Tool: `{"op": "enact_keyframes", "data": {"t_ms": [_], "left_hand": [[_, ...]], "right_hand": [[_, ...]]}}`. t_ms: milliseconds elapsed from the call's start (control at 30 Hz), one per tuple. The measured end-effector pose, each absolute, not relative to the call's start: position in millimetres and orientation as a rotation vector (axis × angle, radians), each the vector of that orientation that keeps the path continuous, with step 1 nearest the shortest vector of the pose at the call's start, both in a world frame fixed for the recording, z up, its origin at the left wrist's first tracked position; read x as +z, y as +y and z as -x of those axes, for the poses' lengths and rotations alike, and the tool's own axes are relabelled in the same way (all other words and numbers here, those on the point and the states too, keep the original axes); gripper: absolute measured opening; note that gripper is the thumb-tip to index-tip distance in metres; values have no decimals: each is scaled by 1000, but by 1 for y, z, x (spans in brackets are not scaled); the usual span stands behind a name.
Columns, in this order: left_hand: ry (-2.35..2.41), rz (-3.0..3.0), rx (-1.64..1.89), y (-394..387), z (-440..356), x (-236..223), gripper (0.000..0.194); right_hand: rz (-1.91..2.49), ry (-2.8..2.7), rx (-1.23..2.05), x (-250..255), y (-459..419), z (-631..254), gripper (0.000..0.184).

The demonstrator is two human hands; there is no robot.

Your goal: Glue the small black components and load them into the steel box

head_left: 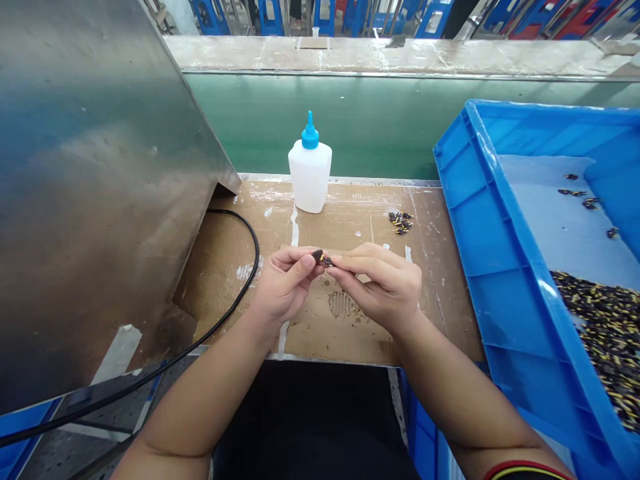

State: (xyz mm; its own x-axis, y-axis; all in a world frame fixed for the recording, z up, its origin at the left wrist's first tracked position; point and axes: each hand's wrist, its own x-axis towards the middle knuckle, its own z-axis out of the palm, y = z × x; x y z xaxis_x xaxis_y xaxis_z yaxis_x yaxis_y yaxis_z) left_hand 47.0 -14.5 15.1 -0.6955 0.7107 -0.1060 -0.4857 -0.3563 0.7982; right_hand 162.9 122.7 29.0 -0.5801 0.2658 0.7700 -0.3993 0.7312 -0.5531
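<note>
Over the middle of the cardboard-covered bench, both my hands meet at a small black part with a bit of yellow [318,256]. My left hand [286,283] pinches its dark, rounded end between thumb and fingers. From the other side, the thumb and fingertips of my right hand [383,283] close on its thin end. The part is too small to name its kind. A little pile of similar black and yellow parts [401,223] lies beyond my right hand. Behind my hands stands a white squeeze bottle [310,177] with a blue nozzle cap.
At the right, a blue plastic crate [463,220] holds a heap of black and yellow parts [605,333]. A large metal housing [100,187] stands at the left, with a black cable [253,267] curving beside it. Past the bench runs a green belt [380,120].
</note>
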Motion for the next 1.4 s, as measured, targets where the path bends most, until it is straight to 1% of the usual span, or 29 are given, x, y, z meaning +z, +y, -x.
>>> {"op": "enact_keyframes", "data": {"t_ms": [133, 300, 533, 700, 900, 1000, 1267, 1400], "left_hand": [[1113, -367, 2091, -15, -47, 13, 28], [1108, -407, 2086, -15, -46, 12, 25], [1168, -427, 2111, -16, -46, 12, 27], [1098, -486, 2145, -14, -47, 11, 19], [1041, -566, 2167, -12, -45, 9, 15], [1051, -588, 2181, -13, -45, 8, 14], [1222, -782, 2199, -16, -43, -2, 6], [1473, -959, 2245, -18, -46, 0, 13]], "right_hand": [[-89, -2007, 877, 30, 122, -163, 13], [-108, -2007, 885, 32, 122, -163, 17], [-98, -2013, 852, 30, 121, -163, 15], [-120, -2001, 870, 27, 120, -162, 20], [-153, -1975, 880, 24, 121, -161, 18], [-150, -1977, 855, 24, 120, -161, 20], [-100, -2009, 674, 28, 115, -162, 17], [-87, -2031, 562, 28, 114, -162, 16]]}}
